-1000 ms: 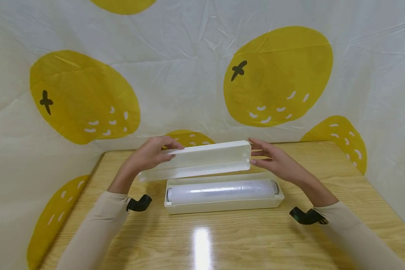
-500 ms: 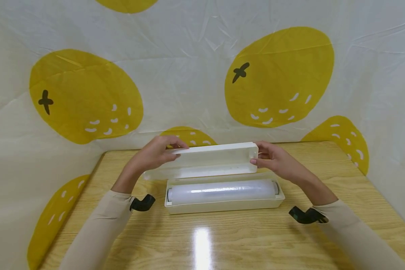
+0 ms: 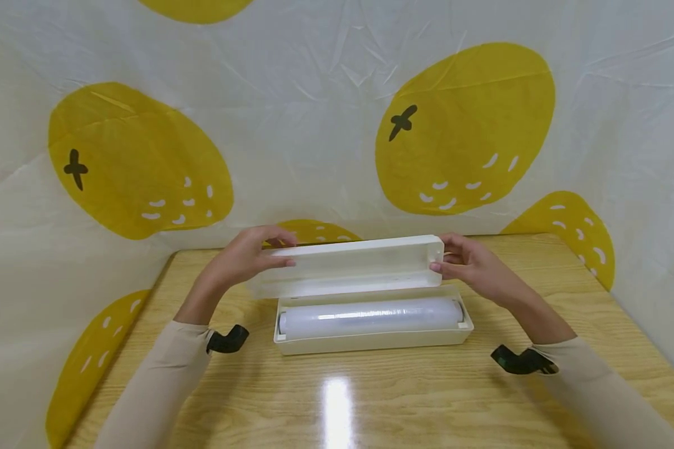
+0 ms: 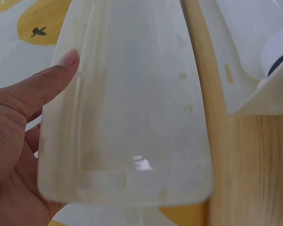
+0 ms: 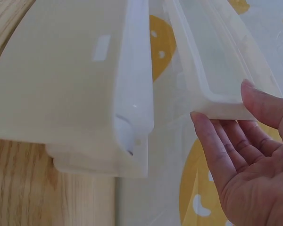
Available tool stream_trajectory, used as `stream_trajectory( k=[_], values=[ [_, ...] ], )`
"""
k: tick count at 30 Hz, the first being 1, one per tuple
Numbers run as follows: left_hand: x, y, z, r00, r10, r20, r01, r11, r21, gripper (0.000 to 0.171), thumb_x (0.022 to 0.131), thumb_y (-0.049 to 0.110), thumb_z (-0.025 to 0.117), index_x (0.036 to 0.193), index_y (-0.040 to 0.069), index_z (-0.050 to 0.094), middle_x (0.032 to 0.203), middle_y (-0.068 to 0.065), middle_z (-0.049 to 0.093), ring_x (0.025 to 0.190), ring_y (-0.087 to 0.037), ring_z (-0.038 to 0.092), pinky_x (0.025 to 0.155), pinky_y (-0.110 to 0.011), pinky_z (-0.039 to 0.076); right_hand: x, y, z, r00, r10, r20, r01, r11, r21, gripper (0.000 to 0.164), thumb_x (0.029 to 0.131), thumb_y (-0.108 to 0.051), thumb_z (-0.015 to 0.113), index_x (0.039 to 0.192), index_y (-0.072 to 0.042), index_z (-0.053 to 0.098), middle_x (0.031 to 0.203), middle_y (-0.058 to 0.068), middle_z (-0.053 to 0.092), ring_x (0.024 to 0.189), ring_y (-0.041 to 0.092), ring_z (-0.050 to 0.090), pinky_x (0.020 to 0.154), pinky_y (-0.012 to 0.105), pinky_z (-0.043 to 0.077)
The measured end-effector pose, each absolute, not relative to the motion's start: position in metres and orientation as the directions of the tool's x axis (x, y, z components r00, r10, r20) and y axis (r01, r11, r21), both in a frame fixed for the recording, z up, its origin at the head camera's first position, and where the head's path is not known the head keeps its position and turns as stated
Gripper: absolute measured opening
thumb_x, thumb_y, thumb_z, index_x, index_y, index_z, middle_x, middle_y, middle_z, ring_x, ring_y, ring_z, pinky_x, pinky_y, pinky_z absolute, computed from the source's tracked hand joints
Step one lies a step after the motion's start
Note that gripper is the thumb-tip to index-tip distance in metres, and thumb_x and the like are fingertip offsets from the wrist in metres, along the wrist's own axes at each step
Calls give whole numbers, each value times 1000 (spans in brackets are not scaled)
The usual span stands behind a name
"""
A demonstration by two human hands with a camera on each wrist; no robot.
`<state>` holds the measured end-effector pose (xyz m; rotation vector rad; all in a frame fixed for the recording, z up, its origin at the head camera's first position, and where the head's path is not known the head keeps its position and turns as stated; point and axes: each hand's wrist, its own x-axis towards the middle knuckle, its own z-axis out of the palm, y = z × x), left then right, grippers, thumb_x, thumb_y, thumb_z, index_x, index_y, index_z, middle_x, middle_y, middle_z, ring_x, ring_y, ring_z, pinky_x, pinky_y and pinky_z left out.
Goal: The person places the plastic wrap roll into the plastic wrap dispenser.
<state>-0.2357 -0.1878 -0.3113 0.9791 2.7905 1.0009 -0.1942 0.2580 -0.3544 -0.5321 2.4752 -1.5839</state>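
A long white plastic lid is tipped up behind its box, its hollow inside facing me. My left hand pinches the upper edge near the left end; the left wrist view shows the thumb on the lid's inner side and the other fingers behind. At the opposite end my right hand grips the corner, thumb inside and fingers underneath. Just in front, the cream-coloured box lies on the table with a shiny roll of cling film in it.
The wooden table carries the box near its middle. A white sheet printed with yellow fruit hangs close behind the table and along its sides. Black wrist mounts stick out from both sleeves.
The lid has shifted to the right. My right hand, at first beside its end with fingers spread, has taken hold of that corner. The left hand now pinches closer to the left end.
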Motion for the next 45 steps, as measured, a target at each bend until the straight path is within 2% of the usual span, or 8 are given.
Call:
stream_trajectory(
  k=[10,14,18,27,31,34,39,45],
  values=[
    [-229,-208,-319,-869,467,164,456,629,630,41,90,36,78,121,10,70,117,-4,70,109,-26,61,95,-48,50,-193,268,-358,-933,-349,86,-218,359,-908,60,100,-15,66,146,8,36,97,12,59,85,14,67,83,32,59],
    [-225,-214,-330,-895,426,134,404,646,648,44,91,42,77,123,14,70,120,-5,68,100,-27,61,71,-43,57,-192,272,-360,-930,-355,95,-223,341,-913,56,100,-13,66,144,8,38,95,11,62,85,16,68,82,32,60],
    [-221,-216,-340,-916,391,88,328,607,724,43,93,40,74,128,15,68,120,-7,67,82,-30,58,50,-40,55,-191,274,-362,-930,-356,93,-222,340,-914,57,100,-13,66,145,9,37,97,12,62,86,16,69,82,32,60],
    [-214,-217,-356,-923,381,56,227,419,879,42,98,26,70,136,12,61,96,-17,55,79,-31,58,63,-47,61,-188,279,-362,-933,-348,94,-223,353,-909,59,101,-13,65,146,9,35,99,10,63,86,15,67,81,27,59],
    [-212,-219,-359,-906,419,65,212,313,926,45,98,25,70,139,12,58,116,-16,60,98,-30,64,70,-51,61,-188,282,-362,-934,-347,90,-220,355,-909,56,101,-15,64,144,7,37,105,8,63,91,14,68,81,27,59],
    [-211,-221,-360,-897,435,74,198,248,948,47,99,21,69,142,10,54,136,-13,56,111,-29,63,74,-54,60,-187,284,-362,-932,-350,96,-226,353,-908,50,102,-14,64,141,5,40,110,7,62,96,12,69,82,26,58],
    [-209,-223,-361,-888,450,96,202,193,960,51,100,17,67,146,5,48,143,-16,50,117,-24,60,78,-57,59,-189,287,-363,-919,-371,132,-265,335,-904,43,102,-12,62,138,4,43,116,9,60,100,13,70,81,29,59],
    [-210,-224,-364,-882,460,106,202,163,966,55,102,17,63,150,0,42,146,-16,47,123,-22,57,80,-57,58,-193,290,-366,-896,-413,165,-274,219,-937,38,102,-4,59,135,3,41,113,13,57,97,19,68,80,38,61]
  ],
)
